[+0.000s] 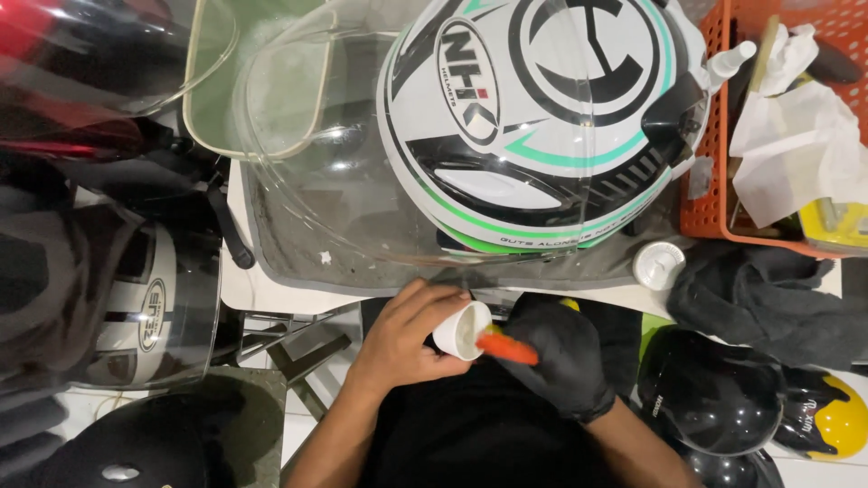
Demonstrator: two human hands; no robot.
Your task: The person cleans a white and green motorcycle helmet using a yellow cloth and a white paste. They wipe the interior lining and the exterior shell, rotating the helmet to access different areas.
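Just off the tabletop's near edge, over the person's lap, a small white tub point(462, 329) sits clamped in the bare left hand point(407, 334), its open mouth tilted toward the gloved right hand point(551, 357), whose grip is closed on an orange applicator point(509, 348) touching the tub's rim. With nothing under the tub, a slip of the thumb could tip its pale contents onto the dark clothing below; a heavy dab could likewise smear the glove. Near that edge lies a clear visor point(307, 172) on a grey mat point(298, 271), with a white, green-striped helmet point(542, 117) resting behind it; a stray elbow could nudge either. A round metal lid point(658, 264) sits beside an orange crate point(723, 181) at the tabletop's right edge, close enough to be knocked off.
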